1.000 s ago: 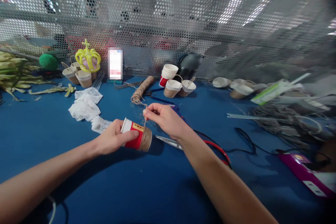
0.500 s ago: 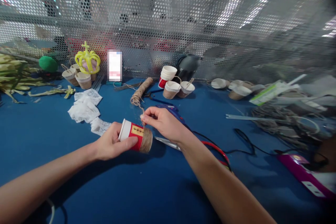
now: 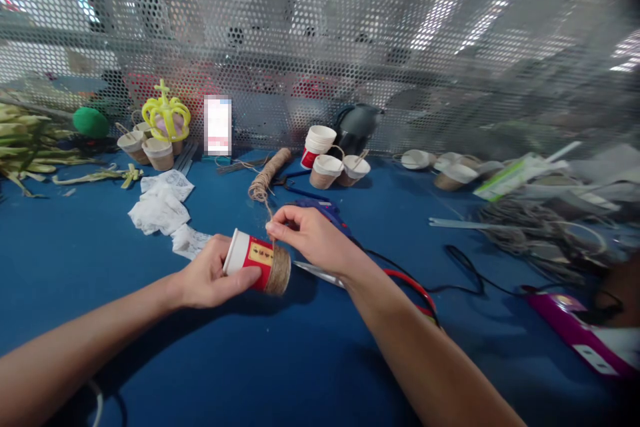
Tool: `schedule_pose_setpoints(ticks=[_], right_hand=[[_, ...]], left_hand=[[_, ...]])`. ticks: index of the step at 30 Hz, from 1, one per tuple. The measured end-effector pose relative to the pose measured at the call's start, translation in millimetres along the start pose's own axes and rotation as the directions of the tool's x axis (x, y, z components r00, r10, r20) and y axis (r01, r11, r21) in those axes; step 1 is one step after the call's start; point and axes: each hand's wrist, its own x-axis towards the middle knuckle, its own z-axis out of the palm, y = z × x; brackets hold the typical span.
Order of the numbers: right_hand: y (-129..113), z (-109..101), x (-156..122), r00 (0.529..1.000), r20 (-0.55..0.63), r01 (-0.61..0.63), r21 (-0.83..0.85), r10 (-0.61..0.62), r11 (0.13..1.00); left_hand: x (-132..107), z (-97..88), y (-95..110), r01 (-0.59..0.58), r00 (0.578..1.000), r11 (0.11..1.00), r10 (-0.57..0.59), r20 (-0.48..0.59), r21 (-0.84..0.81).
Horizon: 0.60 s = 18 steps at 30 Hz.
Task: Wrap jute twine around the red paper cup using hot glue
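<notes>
My left hand [image 3: 215, 273] is closed around a red and white paper cup [image 3: 241, 250], tipped on its side with its rim to the left. Twine [image 3: 280, 269] is wound in tight rows over the base end of the cup. Between the thumb and fingers of my right hand [image 3: 295, 230] is pinched the strand of twine that runs from the cup to a twine roll [image 3: 270, 173] just beyond. Scissors [image 3: 317, 272] with red handles lie under my right forearm, which partly hides them. A blue glue gun [image 3: 325, 211] rests behind my right hand.
Twine-wrapped cups [image 3: 327, 171] and a cup stack [image 3: 320, 140] stand at the back. White lace cloth [image 3: 160, 207] lies left. On the right are a grey cord pile [image 3: 525, 233], a purple power strip [image 3: 575, 333] and a black cable [image 3: 465, 270]. A perforated metal screen [image 3: 280, 47] borders the table.
The cup has turned slightly in my left hand. My right hand keeps its pinch on the twine, almost in the same place.
</notes>
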Motion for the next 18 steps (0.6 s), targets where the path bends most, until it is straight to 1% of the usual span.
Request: schedule_pose_setpoints(ticks=[5, 10, 16, 18], right_hand=[[-4.3, 2.2, -0.6, 0.999, 0.022, -0.030, 0.043, 0.029, 0.999], [-6.5, 1.6, -0.7, 0.999, 0.025, -0.024, 0.015, 0.024, 1.000], [-7.5, 1.5, -0.9, 0.999, 0.034, -0.019, -0.014, 0.019, 1.000], [-6.5, 1.4, -0.9, 0.999, 0.038, -0.014, -0.011, 0.014, 1.000]], left_hand=[[-0.6, -0.5, 4.3, -0.006, 1.000, 1.000, 0.006, -0.001, 0.028], [-1.3, -0.2, 5.0, -0.018, 1.000, 0.998, 0.018, -0.013, 0.063], [-0.2, 0.3, 2.5, -0.089, 0.996, 0.990, 0.092, -0.019, 0.106], [-0.4, 0.0, 2.6, -0.095, 0.995, 0.990, 0.098, -0.020, 0.108]])
